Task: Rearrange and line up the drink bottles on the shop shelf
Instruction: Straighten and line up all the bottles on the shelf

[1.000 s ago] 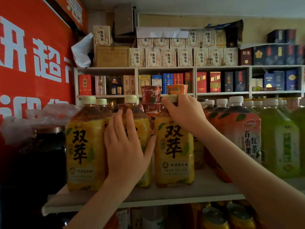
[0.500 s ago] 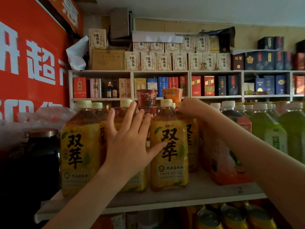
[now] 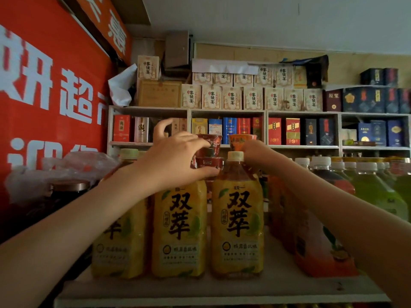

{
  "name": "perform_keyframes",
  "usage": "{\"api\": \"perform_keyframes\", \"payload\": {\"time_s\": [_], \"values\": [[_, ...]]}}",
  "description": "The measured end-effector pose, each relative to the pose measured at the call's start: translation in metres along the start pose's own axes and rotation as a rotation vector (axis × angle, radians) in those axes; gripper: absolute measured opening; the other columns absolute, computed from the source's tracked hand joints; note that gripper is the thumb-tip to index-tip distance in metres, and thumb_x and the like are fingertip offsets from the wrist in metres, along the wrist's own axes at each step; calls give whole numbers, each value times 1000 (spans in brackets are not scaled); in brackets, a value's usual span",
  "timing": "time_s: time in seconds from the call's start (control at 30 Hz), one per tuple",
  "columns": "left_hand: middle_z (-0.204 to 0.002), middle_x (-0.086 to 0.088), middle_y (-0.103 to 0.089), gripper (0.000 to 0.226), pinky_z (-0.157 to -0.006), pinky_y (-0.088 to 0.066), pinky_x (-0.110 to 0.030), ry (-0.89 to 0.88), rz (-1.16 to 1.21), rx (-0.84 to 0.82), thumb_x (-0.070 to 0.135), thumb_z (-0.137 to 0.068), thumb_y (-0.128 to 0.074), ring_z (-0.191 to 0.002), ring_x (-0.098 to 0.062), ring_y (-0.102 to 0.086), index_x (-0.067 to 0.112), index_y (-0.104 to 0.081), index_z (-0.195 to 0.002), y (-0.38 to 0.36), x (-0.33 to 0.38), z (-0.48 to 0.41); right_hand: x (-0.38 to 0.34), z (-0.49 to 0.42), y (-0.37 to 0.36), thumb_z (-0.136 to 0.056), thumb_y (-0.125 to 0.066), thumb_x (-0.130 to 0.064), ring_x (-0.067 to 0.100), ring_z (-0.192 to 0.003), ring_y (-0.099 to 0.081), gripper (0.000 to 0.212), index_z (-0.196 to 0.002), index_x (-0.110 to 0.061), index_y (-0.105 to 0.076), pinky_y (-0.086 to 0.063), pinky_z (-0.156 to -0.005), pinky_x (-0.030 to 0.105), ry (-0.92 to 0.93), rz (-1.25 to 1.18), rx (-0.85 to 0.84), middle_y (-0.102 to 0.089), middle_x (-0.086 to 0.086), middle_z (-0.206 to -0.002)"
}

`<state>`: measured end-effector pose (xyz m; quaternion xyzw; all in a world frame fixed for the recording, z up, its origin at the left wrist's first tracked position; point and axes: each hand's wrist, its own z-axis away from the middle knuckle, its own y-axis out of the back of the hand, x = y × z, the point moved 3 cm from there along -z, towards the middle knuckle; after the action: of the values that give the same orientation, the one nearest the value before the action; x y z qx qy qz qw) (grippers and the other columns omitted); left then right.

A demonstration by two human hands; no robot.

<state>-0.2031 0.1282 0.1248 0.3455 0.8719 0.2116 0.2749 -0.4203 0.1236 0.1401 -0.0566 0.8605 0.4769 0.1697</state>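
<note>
Three yellow-labelled drink bottles stand side by side along the front edge of the shelf (image 3: 222,290), labels facing out: the left bottle (image 3: 120,241) half hidden by a forearm, the middle bottle (image 3: 179,230) and the right bottle (image 3: 236,218) just beside each other. The left hand (image 3: 173,161) now sits on top of the middle bottle, fingers curved over its hidden cap and thumb along its shoulder, apparently gripping the neck; half a second ago it lay flat, fingers spread, against the bottle's front. The right hand (image 3: 258,152) has drawn in from the back row and is bunched just behind the right bottle's cap, fingers curled, though what they hold cannot be told. This suggests pushing has given way to small corrections from the top, and the yellow row looks nearly lined up. Stacked red cups (image 3: 209,143) and an orange cup (image 3: 242,138) stand behind the caps. Toward the shelf's right end, a red-labelled bottle (image 3: 311,241) is turned sideways and probably still needs straightening, then green bottles (image 3: 373,192). A red banner (image 3: 44,96) fills the left wall.
</note>
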Motion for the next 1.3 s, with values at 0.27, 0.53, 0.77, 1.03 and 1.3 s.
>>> {"api": "perform_keyframes", "payload": {"time_s": [0.27,0.53,0.77,1.03,1.3], "values": [[-116,10,-63,65,-76,-48,-26,134,248,-294,75,-75,-45,-77,1,-54,37,-52,-127,-13,-16,-17,-4,-11,12,-92,-57,-35,10,-65,-70,32,-95,-5,-67,-52,-53,19,35,-133,-221,-70,8,-87],[-124,10,-61,29,-78,-36,-15,153,386,-306,38,-92,-54,-104,-5,-53,29,-65,-118,-30,-24,-34,25,-31,-3,-94,-52,-19,22,-95,-53,38,-125,2,-50,-47,-88,34,-112,117,-119,-57,16,-111],[-129,6,-60,33,-56,-37,1,162,457,-272,18,-91,-50,-64,20,-52,27,-64,-120,-33,-26,-32,28,-53,-17,-93,-52,-11,12,-61,-49,19,-74,-9,-49,-39,-50,18,-182,73,48,-52,4,-76],[-109,13,-66,35,-64,-53,-16,191,514,-267,16,-92,-48,-72,2,-65,27,-64,-121,-33,-24,-31,27,-81,-22,-92,-52,-9,12,-59,-49,22,-70,-8,-51,-40,-54,20,-129,72,95,-54,4,-69],[-131,2,-59,34,-70,-45,-10,194,493,-240,18,-93,-49,-96,-4,-62,26,-62,-124,-31,-24,-28,12,-90,-30,-82,-63,-49,15,-73,-52,54,-104,0,-68,-34,-56,16,-82,183,-32,-57,5,-80]]}}
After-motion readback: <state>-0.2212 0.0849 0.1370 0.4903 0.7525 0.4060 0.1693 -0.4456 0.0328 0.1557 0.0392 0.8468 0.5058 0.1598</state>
